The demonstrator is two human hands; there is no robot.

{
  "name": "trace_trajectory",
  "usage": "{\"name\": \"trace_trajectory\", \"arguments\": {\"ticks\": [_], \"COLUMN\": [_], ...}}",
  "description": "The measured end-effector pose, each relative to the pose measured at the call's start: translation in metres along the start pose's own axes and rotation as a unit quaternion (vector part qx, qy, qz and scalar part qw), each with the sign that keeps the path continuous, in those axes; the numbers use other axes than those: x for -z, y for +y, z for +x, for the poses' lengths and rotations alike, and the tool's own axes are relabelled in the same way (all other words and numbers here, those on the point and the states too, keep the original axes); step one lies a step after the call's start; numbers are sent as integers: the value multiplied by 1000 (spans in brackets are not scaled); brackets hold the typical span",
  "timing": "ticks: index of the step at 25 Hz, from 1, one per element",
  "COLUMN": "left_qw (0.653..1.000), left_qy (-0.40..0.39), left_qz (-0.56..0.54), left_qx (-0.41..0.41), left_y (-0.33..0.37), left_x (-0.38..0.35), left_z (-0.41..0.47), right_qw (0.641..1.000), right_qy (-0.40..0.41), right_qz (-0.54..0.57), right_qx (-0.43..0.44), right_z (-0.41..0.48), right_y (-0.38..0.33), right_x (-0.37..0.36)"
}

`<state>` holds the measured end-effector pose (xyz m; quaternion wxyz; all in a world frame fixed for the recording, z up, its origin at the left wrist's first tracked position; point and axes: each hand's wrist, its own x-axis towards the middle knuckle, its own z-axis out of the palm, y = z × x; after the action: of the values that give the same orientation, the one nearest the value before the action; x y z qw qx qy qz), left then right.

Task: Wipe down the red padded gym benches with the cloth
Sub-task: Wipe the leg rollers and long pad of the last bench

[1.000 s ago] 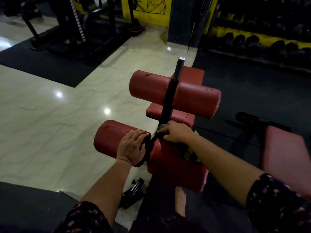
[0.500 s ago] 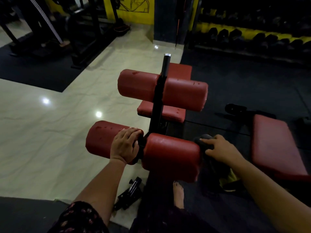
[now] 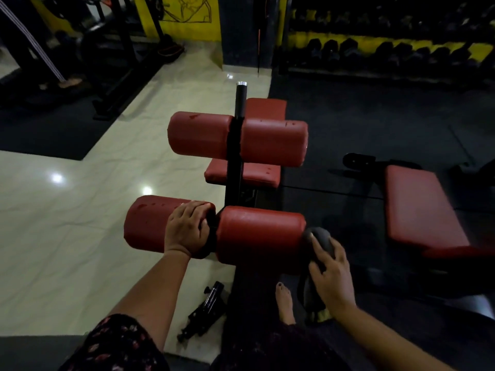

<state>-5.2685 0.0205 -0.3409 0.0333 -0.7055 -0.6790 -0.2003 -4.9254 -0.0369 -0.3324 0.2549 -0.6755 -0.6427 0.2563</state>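
Observation:
A red padded bench has two pairs of roller pads on a black post [image 3: 235,167]. My left hand [image 3: 186,228] grips the inner end of the near left roller [image 3: 147,223]. My right hand [image 3: 330,274] presses a dark grey cloth [image 3: 320,239] against the right end face of the near right roller [image 3: 258,236]; the cloth hangs down below the hand. The far rollers [image 3: 273,140] and the red seat pad [image 3: 257,175] lie beyond. A second red bench [image 3: 417,207] stands to the right.
A black spray bottle [image 3: 205,309] lies on the floor below the rollers, beside my bare foot [image 3: 285,301]. Pale tiled floor [image 3: 67,210] spreads left, dark mat right. A dumbbell rack [image 3: 388,49] lines the back wall; gym machines [image 3: 112,49] stand at far left.
My right hand has slid the cloth from the middle of the near rollers along the right roller to its right end face. The left hand has kept its grip.

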Motion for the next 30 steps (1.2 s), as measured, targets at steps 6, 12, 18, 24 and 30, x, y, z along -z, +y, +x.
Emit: {"name": "trace_trajectory", "arguments": {"ticks": [6,12,18,24,30], "left_qw": [1000,1000,999,999,997], "left_qy": [-22,-19,-35,-40,-75], "left_qz": [8,8,3,-3,-5], "left_qx": [11,21,35,35,27], "left_y": [1,6,4,2,-6], "left_x": [-3,0,-4,-5,-3], "left_z": [3,2,0,1,1], "right_qw": [994,976,900,815,842], "right_qy": [-93,-12,36,41,-90], "right_qz": [-58,-122,-293,-439,-409], "right_qx": [-9,178,320,377,339], "right_z": [79,-27,-36,-32,-10], "right_y": [-20,27,58,15,-114], "right_x": [22,-10,1,-30,-79]}}
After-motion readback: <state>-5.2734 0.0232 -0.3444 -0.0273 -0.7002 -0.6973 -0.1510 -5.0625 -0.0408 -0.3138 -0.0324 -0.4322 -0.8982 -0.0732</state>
